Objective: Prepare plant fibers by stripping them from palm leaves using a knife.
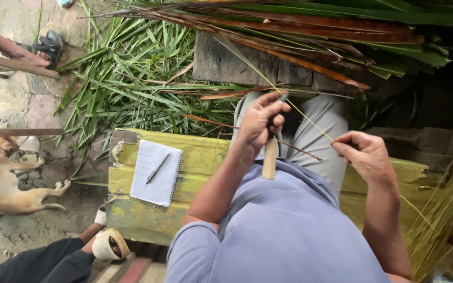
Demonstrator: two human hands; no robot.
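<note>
I am holding a thin green leaf midrib (310,123) stretched between my two hands, just above my lap. My left hand (258,123) is clenching a knife with a pale wooden handle (270,157), the handle pointing down toward me and the blade end up by my fingers, touching the midrib. My right hand (365,154) is pinching the midrib between thumb and fingers, and its long end is running on past that hand, down to the right.

I am sitting on a worn yellow wooden bench (200,152). On it, to my left, a spiral notebook (155,173) is lying with a pen (157,167) resting across its page. Beyond my knees a heap of green palm leaves (132,68) is covering the ground, with browner fronds (310,31) lying over a dark wooden block (237,65). At the near right a bundle of stripped yellow-green midribs (446,209) is leaning. A tan dog (1,183) is lying at the far left, and another person's hand (24,55) is reaching in at the top left.
</note>
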